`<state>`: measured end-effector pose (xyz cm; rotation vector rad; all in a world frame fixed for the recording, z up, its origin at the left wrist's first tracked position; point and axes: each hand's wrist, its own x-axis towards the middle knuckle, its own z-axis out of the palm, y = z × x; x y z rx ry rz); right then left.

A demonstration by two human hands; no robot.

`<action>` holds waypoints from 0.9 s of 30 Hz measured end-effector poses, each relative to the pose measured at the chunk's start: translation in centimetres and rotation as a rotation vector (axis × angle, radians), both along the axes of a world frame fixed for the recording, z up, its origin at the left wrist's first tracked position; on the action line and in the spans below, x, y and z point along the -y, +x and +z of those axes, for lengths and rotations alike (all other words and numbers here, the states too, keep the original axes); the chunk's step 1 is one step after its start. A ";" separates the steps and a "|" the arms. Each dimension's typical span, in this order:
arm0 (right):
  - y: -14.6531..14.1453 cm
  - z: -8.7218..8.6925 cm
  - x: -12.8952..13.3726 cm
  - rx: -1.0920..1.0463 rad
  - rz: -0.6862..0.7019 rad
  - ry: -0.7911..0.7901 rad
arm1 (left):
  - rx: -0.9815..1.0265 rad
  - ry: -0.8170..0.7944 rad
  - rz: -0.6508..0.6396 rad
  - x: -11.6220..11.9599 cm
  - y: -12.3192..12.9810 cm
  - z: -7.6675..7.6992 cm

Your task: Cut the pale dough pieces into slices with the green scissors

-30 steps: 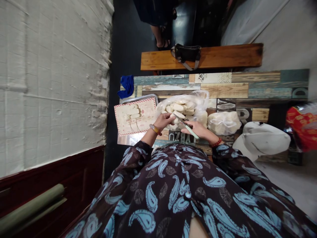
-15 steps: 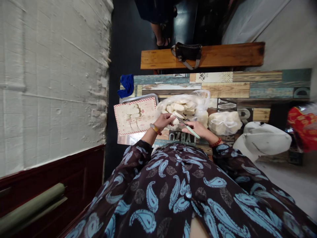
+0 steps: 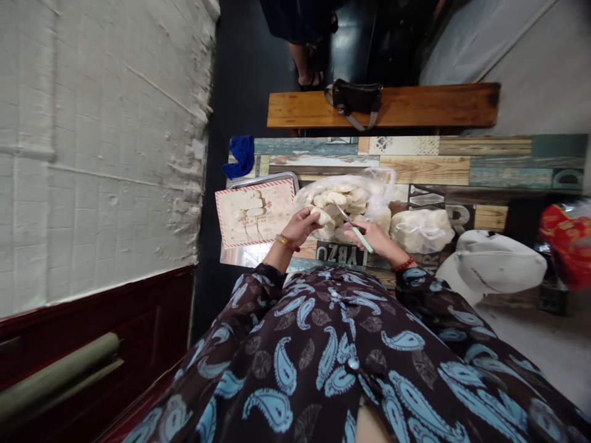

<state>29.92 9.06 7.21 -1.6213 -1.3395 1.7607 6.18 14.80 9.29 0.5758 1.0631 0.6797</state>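
My left hand (image 3: 300, 226) is closed on a pale, oval bun-like piece (image 3: 320, 216), its exact kind unclear. In my right hand (image 3: 375, 237) is a knife (image 3: 361, 239) with a pale green handle, its blade slanting up and left, apart from the held piece. Just beyond both hands lies an open clear plastic bag (image 3: 383, 178) full of similar pale oval pieces (image 3: 337, 198). A few more pieces (image 3: 254, 212) rest in a column on a red-bordered patterned sheet (image 3: 231, 215) to the left. That sheet partly covers a metal tray (image 3: 294, 179).
On the patchwork-patterned table (image 3: 415, 168) stand a knotted bag of pale pieces (image 3: 422, 230), a white cap (image 3: 498, 263) and a red package (image 3: 566, 240). A blue cloth (image 3: 241, 157) lies at the far left corner. Beyond is a bench (image 3: 434, 104) with a black handbag (image 3: 357, 95); a person's leg (image 3: 300, 61) shows behind.
The knife blade has moved away from the piece in my left hand, slightly to the right. My left hand keeps its hold. The whole view has shifted a little.
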 end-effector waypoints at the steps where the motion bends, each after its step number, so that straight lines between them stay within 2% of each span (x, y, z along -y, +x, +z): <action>1: 0.2 0.4 0.1 0.022 0.016 0.055 | 0.031 -0.008 0.016 0.1 0.0 0.3; 4: 0.6 1.9 0.5 0.062 0.049 0.174 | 0.101 -0.012 0.066 0.6 0.2 1.3; 11: 1.7 4.9 1.8 0.088 0.136 0.247 | 0.132 0.043 0.136 1.8 0.8 3.5; 15: 1.9 5.6 2.6 0.146 0.201 0.262 | 0.135 0.062 0.244 2.4 1.1 4.1; 18: 1.8 5.9 2.9 0.186 0.231 0.333 | 0.126 0.080 0.303 2.9 1.4 4.5; 27: 1.3 6.9 2.7 0.246 0.288 0.413 | 0.131 0.130 0.302 4.5 2.2 6.4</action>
